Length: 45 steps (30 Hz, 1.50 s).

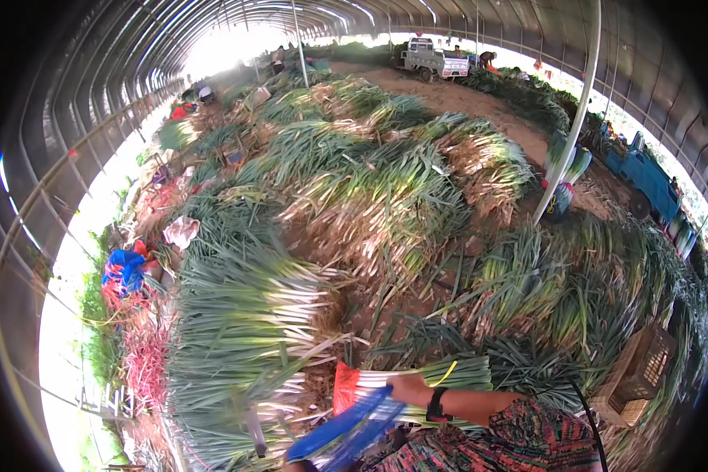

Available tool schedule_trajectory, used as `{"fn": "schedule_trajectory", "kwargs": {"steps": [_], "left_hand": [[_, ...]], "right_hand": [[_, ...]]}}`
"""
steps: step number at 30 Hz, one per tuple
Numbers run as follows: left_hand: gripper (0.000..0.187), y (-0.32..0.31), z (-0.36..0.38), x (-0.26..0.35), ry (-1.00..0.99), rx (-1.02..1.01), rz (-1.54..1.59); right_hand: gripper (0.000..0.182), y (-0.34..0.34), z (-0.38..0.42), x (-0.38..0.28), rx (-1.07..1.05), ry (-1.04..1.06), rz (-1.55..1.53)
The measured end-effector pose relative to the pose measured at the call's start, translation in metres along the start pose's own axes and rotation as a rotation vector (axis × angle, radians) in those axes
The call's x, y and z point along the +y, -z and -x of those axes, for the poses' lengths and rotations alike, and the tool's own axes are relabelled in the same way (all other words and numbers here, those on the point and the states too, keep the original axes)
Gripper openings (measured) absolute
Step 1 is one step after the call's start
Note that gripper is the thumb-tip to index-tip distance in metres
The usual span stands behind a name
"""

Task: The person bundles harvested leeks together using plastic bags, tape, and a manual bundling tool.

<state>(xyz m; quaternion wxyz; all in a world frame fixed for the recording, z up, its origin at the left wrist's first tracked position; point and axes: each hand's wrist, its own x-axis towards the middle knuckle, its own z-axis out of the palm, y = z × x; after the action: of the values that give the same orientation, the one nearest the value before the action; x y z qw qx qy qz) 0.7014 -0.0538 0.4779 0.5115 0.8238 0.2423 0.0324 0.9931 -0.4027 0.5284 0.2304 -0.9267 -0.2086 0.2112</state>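
My right hand (409,389), with a dark band at the wrist, is closed on one end of a blue plastic strip (340,435). The strip runs blurred toward the lower left, where a small part of my left hand (297,466) shows at the bottom edge; its fingers are hidden. Under my right hand lies a bundle of long green onions (468,373), its white ends in a red wrap (344,387) and a yellow tie (446,372) around its leaves. To the left, loose green onions (244,315) lie in a broad row, white ends toward the right.
Brown plastic crates (641,362) stand at the right. More onion heaps (370,173) cover the ground ahead. A metal pole (570,141) rises at the right. Farther off are a small grey truck (435,59), a blue vehicle (645,175) and several people.
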Motion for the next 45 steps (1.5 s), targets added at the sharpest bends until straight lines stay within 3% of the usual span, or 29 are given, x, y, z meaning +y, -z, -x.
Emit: {"fn": "schedule_trajectory", "kwargs": {"steps": [1, 3, 4, 7, 8, 11, 12, 13, 14, 15, 17, 19, 20, 23, 24, 25, 26, 27, 28, 29, 30, 31, 32, 35, 38, 40, 42, 43, 45], "left_hand": [[0.022, -0.018, 0.001, 0.01, 0.048, 0.006, 0.009], [0.026, -0.049, -0.004, 0.067, 0.143, 0.015, 0.028], [0.039, -0.045, -0.003, 0.097, 0.205, -0.124, -0.213], [0.049, -0.051, -0.018, 0.044, 0.262, -0.065, -0.198], [0.013, -0.061, -0.027, 0.027, 0.021, 0.134, 0.014], [0.015, -0.049, -0.052, -0.045, 0.213, 0.329, 0.277], [0.015, -0.027, -0.062, -0.063, 0.231, 0.255, 0.146], [0.015, -0.013, -0.075, -0.081, 0.143, 0.139, -0.755], [0.014, -0.001, -0.071, -0.024, 0.306, 0.051, 0.202], [0.013, 0.012, -0.066, 0.055, 0.558, 0.171, 1.107], [0.012, 0.024, -0.088, 0.039, 0.434, 0.075, 1.287], [0.017, 0.03, -0.093, 0.079, 0.434, 0.068, 1.202], [0.02, 0.033, -0.092, 0.09, 0.429, 0.068, 1.163], [0.038, 0.022, -0.087, 0.061, 0.23, 0.156, 0.403], [0.052, 0.036, -0.066, 0.122, -0.002, 0.124, 0.09], [0.06, 0.033, -0.081, 0.071, -0.11, 0.096, -0.231], [0.067, 0.038, -0.092, 0.054, -0.135, 0.049, -0.367], [0.069, 0.045, -0.099, 0.054, -0.174, 0.095, -0.379], [0.064, 0.049, -0.129, -0.012, -0.158, 0.108, -0.404], [0.055, 0.07, -0.13, 0.029, 0.037, 0.063, -0.294], [0.046, 0.08, -0.147, 0.006, -0.008, 0.056, -0.152], [0.041, 0.091, -0.152, 0.011, -0.061, 0.071, -0.053], [0.04, 0.089, -0.146, 0.035, -0.011, 0.076, -0.113], [0.037, 0.102, -0.145, 0.023, 0.031, -0.041, 0.039], [0.028, 0.105, -0.151, -0.005, 0.193, 0.044, 0.278], [0.023, 0.135, -0.172, -0.035, 0.552, 0.055, 0.536], [0.021, 0.14, -0.186, -0.035, 0.691, 0.034, 0.991], [0.019, 0.138, -0.189, -0.028, 0.7, 0.121, 1.049], [0.016, 0.135, -0.186, 0.047, 0.705, 0.299, 1.157]], "right_hand": [[0.023, -0.011, -0.012, 0.014, 0.158, -0.058, -0.043], [0.02, 0.014, -0.016, 0.003, 0.259, -0.211, -0.309], [0.016, 0.003, -0.03, 0.015, 0.254, -0.145, -0.588], [0.017, -0.017, -0.048, 0.009, -0.237, -0.374, -1.458], [0.018, 0.013, -0.029, -0.027, -0.338, -0.411, -1.53], [0.02, -0.004, -0.01, -0.053, -0.565, -0.377, -1.503], [0.025, 0.048, 0.018, -0.088, -0.553, -0.284, -1.242], [0.033, 0.039, 0.025, -0.091, -0.497, -0.13, -1.125], [0.037, 0.032, 0.023, -0.088, -0.481, 0.003, -0.828], [0.041, 0.024, 0.022, -0.087, -0.458, 0.133, -0.534], [0.044, 0.025, 0.026, -0.097, -0.34, 0.142, -0.173], [0.04, 0.027, 0.016, -0.1, -0.252, 0.052, 0.113], [0.033, 0.02, 0.008, -0.092, -0.098, -0.026, 0.076], [0.022, 0.016, -0.025, -0.073, 0.25, -0.178, -0.016], [0.029, 0.012, -0.035, -0.066, 0.306, -0.164, -0.079], [0.038, -0.012, -0.059, -0.037, 0.393, -0.013, -0.225], [0.038, 0.007, -0.061, -0.057, 0.262, -0.007, -0.474], [0.032, 0.008, -0.076, -0.058, 0.076, 0.124, -0.281], [0.026, 0.009, -0.091, -0.06, -0.087, 0.285, -0.111], [0.022, 0.021, -0.084, -0.104, -0.141, 0.206, -0.618], [0.019, 0.035, -0.078, -0.15, -0.166, 0.122, -1.128], [0.018, 0.029, -0.093, -0.161, -0.311, -0.26, -1.358], [0.018, 0.03, -0.094, -0.159, -0.289, -0.286, -1.359], [0.02, 0.025, -0.1, -0.18, -0.226, -0.303, -1.295], [0.024, 0.02, -0.098, -0.19, -0.256, -0.223, -1.206], [0.032, 0.014, -0.106, -0.189, -0.362, -0.109, -0.911], [0.04, 0.015, -0.108, -0.196, -0.464, -0.037, -0.603], [0.043, 0.023, -0.109, -0.207, -0.513, -0.017, -0.443], [0.048, 0.028, -0.116, -0.217, -0.565, 0.049, -0.228]]}}
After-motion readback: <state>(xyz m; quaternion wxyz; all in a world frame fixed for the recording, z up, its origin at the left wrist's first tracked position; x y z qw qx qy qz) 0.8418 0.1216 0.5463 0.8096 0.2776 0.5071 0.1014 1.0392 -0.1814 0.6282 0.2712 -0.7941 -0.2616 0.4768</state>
